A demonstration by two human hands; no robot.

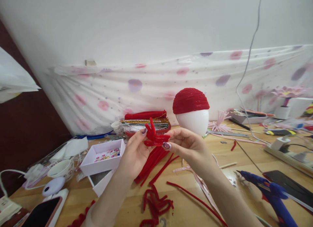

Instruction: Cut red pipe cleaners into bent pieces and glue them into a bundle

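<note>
My left hand (134, 152) and my right hand (187, 143) are raised above a wooden table (244, 162), and both pinch a bent bundle of red pipe cleaners (154, 135) between thumb and fingers. My right hand also carries a white foam ball (194, 121) whose top is wrapped in red pipe cleaner (190, 100). Below my hands lie loose red pipe cleaners (153, 162) and a small twisted heap (156, 205).
A white box of coloured gems (104, 155) stands at left, with a cup (61, 168) and phone (41, 214). Packs of pipe cleaners (146, 121) sit behind. A blue glue gun (271, 192), a dark tablet (290, 186) and cables lie at right.
</note>
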